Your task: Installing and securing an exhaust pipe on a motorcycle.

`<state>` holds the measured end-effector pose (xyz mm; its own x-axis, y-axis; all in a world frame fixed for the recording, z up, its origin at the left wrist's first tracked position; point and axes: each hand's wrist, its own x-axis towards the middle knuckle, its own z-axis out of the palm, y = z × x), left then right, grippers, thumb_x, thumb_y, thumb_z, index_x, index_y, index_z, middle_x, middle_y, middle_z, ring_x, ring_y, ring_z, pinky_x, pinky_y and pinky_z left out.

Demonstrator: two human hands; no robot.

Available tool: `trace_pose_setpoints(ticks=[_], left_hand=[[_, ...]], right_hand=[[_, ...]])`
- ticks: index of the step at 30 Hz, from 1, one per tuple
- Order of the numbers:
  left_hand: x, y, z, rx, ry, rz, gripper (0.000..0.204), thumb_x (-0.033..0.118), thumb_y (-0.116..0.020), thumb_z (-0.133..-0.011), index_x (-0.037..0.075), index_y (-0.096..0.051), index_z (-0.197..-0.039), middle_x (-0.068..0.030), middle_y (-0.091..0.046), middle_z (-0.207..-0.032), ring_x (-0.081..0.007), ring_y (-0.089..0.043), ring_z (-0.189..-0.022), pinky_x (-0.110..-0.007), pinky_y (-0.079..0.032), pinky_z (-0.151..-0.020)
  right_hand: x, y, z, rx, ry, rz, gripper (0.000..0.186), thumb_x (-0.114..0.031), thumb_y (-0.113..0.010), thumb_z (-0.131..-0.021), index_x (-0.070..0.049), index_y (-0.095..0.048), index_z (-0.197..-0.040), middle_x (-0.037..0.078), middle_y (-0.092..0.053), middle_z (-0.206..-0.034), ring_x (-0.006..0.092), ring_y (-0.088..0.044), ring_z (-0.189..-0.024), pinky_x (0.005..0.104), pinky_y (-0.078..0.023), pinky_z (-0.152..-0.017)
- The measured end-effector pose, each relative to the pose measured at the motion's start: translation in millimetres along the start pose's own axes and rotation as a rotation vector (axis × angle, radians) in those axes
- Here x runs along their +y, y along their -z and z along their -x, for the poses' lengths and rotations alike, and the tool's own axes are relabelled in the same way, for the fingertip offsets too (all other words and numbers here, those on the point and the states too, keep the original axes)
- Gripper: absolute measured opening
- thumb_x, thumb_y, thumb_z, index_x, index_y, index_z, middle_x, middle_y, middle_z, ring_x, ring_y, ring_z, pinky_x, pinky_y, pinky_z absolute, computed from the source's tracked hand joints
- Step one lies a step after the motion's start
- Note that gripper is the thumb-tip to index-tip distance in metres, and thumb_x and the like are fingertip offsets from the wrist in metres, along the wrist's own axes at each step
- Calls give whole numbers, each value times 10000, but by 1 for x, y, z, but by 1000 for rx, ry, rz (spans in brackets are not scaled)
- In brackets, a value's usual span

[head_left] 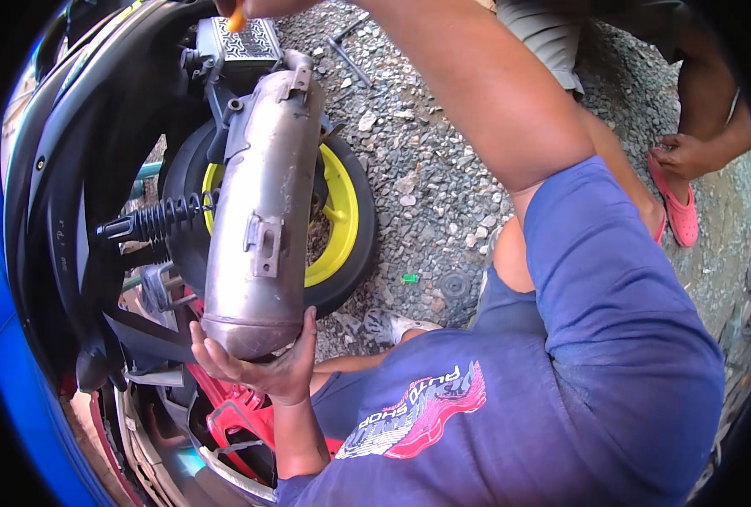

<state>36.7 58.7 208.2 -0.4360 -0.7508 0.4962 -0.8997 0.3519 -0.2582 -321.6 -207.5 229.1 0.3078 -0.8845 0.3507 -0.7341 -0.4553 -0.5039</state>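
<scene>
One silver muffler (261,203) lies lengthwise across the face of the wheel (363,245), hiding the hub and the edge of the rim nearer the black body panel (62,177); its rounded end sits cupped in the left hand (282,376), fingers along one side and thumb against the other. The right hand (278,5) is cut off at the top, so its grip cannot be told, though an orange piece (237,19) shows at its fingers. Judging from this, the work seems partway: the muffler is in place alongside the wheel yet hand-supported, its narrow bent pipe near the patterned grille (244,40); whether any bolt holds it cannot be made out, so the fastening looks unsettled. Its shell is a smooth metal cylinder, dull and smudged, ringed by a seam near the cupped end and carrying a slotted bracket (264,245) on its flank. Around it, matte black rubber circles a glossy yellow rim (341,203), the shock spring (168,215) is tightly coiled, and past the tyre's outer edge spreads coarse, sharp grey gravel (417,160).
</scene>
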Motion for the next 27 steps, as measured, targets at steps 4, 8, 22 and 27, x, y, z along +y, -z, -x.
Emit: trace_pose_setpoints(ticks=[4, 8, 22, 27], left_hand=[[2, -11, 2, 3, -1, 109, 1395, 390, -1044, -680, 92, -140, -1700, -225, -200, -1660, -493, -364, -1515, -650, -409, -1203], [-4, -3, 11, -1, 14, 60, 1382, 376, -1041, -689, 77, -145, -1698, -214, -190, -1670, -502, -336, -1538, -668, -394, -1214], [0, -3, 7, -6, 39, 76, 1389, 374, -1051, -665, 74, -170, -1696, -173, -178, -1698, -517, -273, -1585, -689, -343, -1255], [3, -1, 5, -21, 40, 72, 1394, 354, -1055, -664, 71, -166, -1699, -162, -175, -1703, -509, -272, -1589, -683, -346, -1259]], right_hand=[[-4, 25, 13, -85, -67, 301, 270, -239, -663, -931, -83, -847, -1052, 156, -818, -1087, 309, -774, -1037, 426, -572, -957], [-21, 2, 19, -524, 53, 216, 247, -213, -730, -934, -13, -839, -1031, 172, -803, -977, 254, -749, -770, 358, -606, -718], [-17, -111, 96, -596, -73, -257, 288, -208, -687, -970, -41, -798, -1178, 186, -799, -1057, 357, -764, -1030, 467, -590, -946], [-11, -117, 90, -597, -72, -233, 283, -234, -707, -978, -51, -805, -1170, 174, -804, -1054, 348, -766, -1011, 461, -592, -922]])
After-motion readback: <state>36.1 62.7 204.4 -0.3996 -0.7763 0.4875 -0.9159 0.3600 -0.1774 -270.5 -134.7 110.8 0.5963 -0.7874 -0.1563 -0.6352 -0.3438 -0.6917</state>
